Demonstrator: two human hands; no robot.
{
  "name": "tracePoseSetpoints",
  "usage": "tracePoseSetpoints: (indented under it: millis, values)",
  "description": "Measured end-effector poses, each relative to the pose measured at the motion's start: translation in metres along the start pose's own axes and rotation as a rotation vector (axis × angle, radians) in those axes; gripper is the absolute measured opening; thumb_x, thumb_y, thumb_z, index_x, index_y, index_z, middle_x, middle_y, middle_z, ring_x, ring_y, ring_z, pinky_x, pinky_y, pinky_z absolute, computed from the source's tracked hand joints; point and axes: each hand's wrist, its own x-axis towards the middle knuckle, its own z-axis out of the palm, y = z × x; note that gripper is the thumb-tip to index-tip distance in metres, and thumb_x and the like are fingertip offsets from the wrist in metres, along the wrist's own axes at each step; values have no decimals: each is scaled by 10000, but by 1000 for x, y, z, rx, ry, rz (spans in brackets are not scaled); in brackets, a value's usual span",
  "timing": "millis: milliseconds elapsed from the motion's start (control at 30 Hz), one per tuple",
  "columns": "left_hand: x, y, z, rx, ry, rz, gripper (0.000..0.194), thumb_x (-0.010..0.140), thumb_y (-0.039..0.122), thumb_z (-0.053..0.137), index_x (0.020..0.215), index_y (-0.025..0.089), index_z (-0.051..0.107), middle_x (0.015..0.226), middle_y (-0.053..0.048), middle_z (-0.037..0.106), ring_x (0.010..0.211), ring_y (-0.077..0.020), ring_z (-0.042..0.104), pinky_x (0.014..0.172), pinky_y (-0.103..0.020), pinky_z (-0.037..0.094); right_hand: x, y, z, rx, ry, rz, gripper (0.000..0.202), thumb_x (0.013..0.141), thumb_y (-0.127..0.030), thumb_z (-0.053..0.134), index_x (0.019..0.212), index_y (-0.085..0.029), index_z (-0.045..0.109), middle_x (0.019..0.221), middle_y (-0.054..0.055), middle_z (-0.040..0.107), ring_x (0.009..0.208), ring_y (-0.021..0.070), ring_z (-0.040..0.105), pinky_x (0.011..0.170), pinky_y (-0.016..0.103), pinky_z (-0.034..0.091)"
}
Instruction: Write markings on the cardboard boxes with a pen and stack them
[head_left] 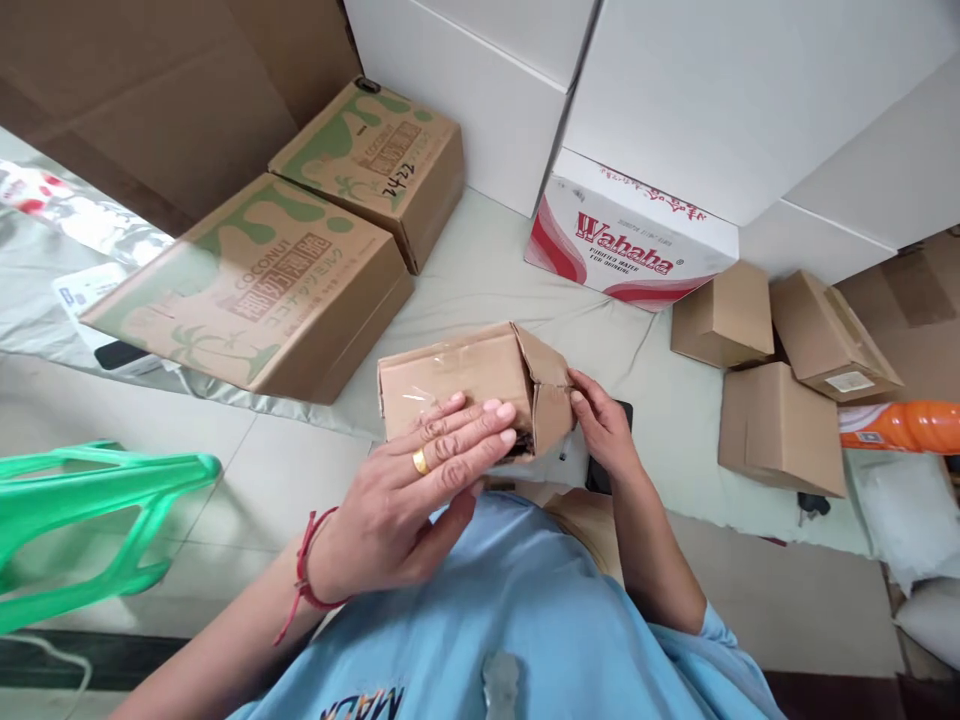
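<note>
A small brown cardboard box (457,365) lies at the near edge of the cloth-covered surface, its right end flaps partly raised, with a dark gap at the near corner. My left hand (435,465), with a gold ring and a red string bracelet, rests on the box's top with its fingers stretched out. At the right end, my right hand (604,425) pinches the edge of a flap between thumb and fingers. A dark flat object (616,455) shows partly behind my right wrist. What is inside the box cannot be made out.
Two printed coconut cartons (255,290) lie at the left. A Wahaha carton (630,240) stands at the back. Several small brown boxes (784,430) and an orange bottle (900,427) are at the right. A green stool (112,520) stands on the floor at left.
</note>
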Motion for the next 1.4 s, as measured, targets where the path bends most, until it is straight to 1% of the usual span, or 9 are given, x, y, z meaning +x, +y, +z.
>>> tracePoseSetpoints:
  millis: [233,367,500,600,833,1033,1200,1300,1400]
  values:
    - [22,-5,10,7,-4,-74,722,965,14,589,1616,322,531,1598,-89,631,1467,-289,634,1286,-552,504,-24,12,-31,-489,3,199,350,1080,-368,456,1152,-190,749,1083,116,813,978,234,761,892,352,574]
    - [43,-4,22,13,-90,-12,656,981,5,536,1591,246,545,1610,-128,619,1510,-278,593,1310,-532,474,-40,7,-10,-621,-120,312,273,1058,-371,536,1094,-188,735,888,109,803,850,274,771,781,343,532]
    - [63,-4,44,93,-66,-3,464,994,32,539,1410,180,681,1478,-163,698,1424,-295,654,1223,-505,568,-38,-9,22,-816,-187,415,457,1083,-376,531,1482,-151,525,1135,182,797,911,288,797,763,348,525]
    - [75,-4,56,134,-78,48,399,994,33,526,1323,161,712,1315,-142,755,1326,-280,691,1164,-471,610,-30,-13,33,-833,-212,487,389,1081,-284,488,1442,-144,520,1101,176,796,917,282,795,768,344,515]
    - [84,-2,63,166,-100,71,313,945,-26,520,1152,123,701,1213,-149,767,1247,-271,710,1123,-426,621,-50,6,5,-157,-35,430,297,854,-257,594,1130,-194,683,640,-46,610,574,161,577,586,269,410]
    - [86,2,59,123,-138,13,259,1023,70,531,1193,144,712,1209,-140,768,1290,-270,709,1173,-450,592,-69,-11,-45,658,262,390,340,802,-389,725,1092,-212,727,773,9,729,534,125,607,454,227,448]
    - [87,-4,46,132,-306,-24,377,1041,276,625,1408,263,708,1535,-140,658,1561,-392,501,1282,-659,434,-64,-31,-66,743,447,265,276,790,-392,899,962,-218,770,634,-39,650,446,76,526,395,178,390]
    - [84,-22,43,205,-247,-94,410,985,274,706,1378,390,738,1689,-95,518,1664,-509,263,1257,-863,221,-59,-37,-69,756,577,226,279,780,-433,932,819,-203,779,537,-72,543,379,28,369,368,163,269]
    - [79,-40,47,278,-180,-152,527,968,313,734,1488,343,654,1753,-157,415,1645,-543,279,1236,-894,153,-52,-41,-73,770,612,174,300,796,-478,912,858,-202,814,508,-73,515,392,34,356,405,180,308]
